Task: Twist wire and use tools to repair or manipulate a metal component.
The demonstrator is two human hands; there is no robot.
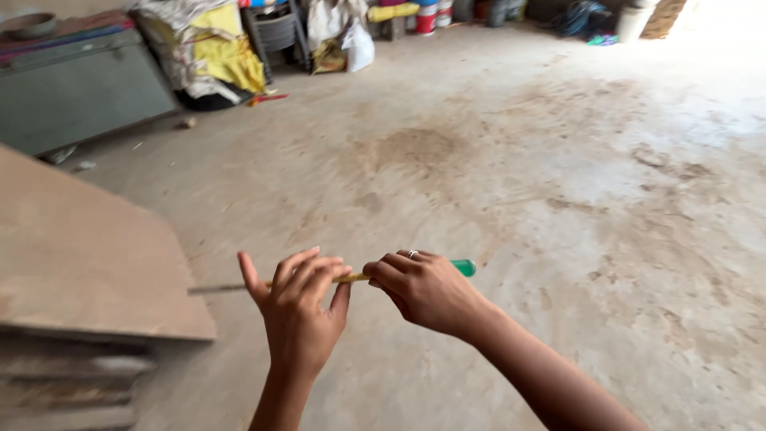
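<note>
My right hand [427,290] is closed around a thin tool [356,278] with a yellow shaft and a green end [463,267] that sticks out to the right. A dark metal tip [215,289] points left toward the board. My left hand [297,307] is raised beside it, fingers curled over the yellow shaft and thumb spread to the left. Whether those fingers press on the shaft I cannot tell. A ring sits on one right finger.
A brown wooden board [88,255] lies on stacked boards at the left. A grey-green metal box [80,88] stands at the back left. Sacks, yellow cloth [227,56], buckets [427,17] and chairs line the far wall. Dusty concrete floor [558,175] stretches ahead.
</note>
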